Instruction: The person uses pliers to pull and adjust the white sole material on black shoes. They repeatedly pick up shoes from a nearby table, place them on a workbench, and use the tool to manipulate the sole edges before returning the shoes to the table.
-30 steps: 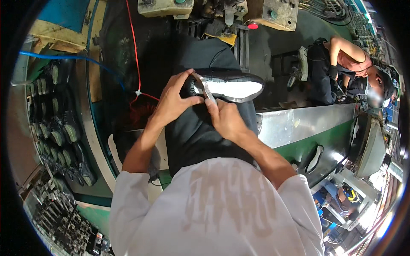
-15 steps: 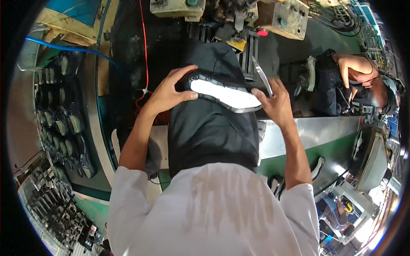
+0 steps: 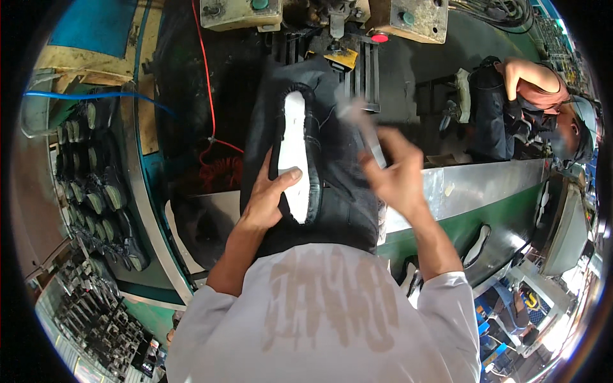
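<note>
My left hand [image 3: 263, 199] is closed around the side of a black shoe upper [image 3: 312, 147], its thumb pressed on the white insole board [image 3: 295, 143]. The shoe lies bottom up over my dark-clad lap, with its length pointing away from me. To the right of it, my right hand [image 3: 399, 173] grips a long silvery tool [image 3: 370, 137]. Motion smears the tool's far end, so its exact kind is unclear. Tool and shoe are apart.
A machine with a yellow part [image 3: 341, 59] and control boxes [image 3: 408, 19] stands ahead. Rows of black shoes [image 3: 96, 191] fill the left rack. A metal-edged conveyor [image 3: 485, 185] carries shoes at right. Another person [image 3: 530, 96] works at far right. A red cord [image 3: 207, 83] hangs left.
The shoe has turned from lying crosswise in both hands to pointing away from me, in my left hand alone. My right hand has left the shoe; its tool has swung leftward.
</note>
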Demonstrator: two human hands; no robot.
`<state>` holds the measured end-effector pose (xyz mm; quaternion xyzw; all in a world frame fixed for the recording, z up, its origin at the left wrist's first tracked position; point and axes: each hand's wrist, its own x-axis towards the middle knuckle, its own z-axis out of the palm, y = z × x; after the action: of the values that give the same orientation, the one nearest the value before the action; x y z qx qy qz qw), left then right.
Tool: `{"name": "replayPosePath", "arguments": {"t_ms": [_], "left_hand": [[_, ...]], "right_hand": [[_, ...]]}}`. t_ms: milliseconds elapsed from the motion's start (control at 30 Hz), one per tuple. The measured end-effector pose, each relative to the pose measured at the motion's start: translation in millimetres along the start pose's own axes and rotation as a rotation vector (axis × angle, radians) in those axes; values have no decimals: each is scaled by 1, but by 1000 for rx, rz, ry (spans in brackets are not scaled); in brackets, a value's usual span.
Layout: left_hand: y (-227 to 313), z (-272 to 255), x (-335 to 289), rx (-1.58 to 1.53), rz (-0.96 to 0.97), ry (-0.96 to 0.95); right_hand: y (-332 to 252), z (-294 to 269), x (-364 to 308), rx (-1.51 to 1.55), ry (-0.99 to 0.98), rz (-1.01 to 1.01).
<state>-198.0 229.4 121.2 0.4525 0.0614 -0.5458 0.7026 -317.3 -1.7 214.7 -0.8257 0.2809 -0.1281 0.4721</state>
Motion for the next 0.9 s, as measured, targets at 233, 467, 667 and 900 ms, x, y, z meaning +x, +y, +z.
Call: {"name": "replayPosePath", "arguments": {"t_ms": [233,467,667,900], "left_hand": [[10,18,7,109,12,62],[33,-21,-56,-200,178,-57],[49,-107,-167,-340,406,379],[-1,-251,-331,-168,447,1242]], "right_hand": [[54,45,65,-855,-303,-1],[44,43,52,-66,71,116],[76,61,41,276,-14,564],[135,32,64,456,4,547]]}}
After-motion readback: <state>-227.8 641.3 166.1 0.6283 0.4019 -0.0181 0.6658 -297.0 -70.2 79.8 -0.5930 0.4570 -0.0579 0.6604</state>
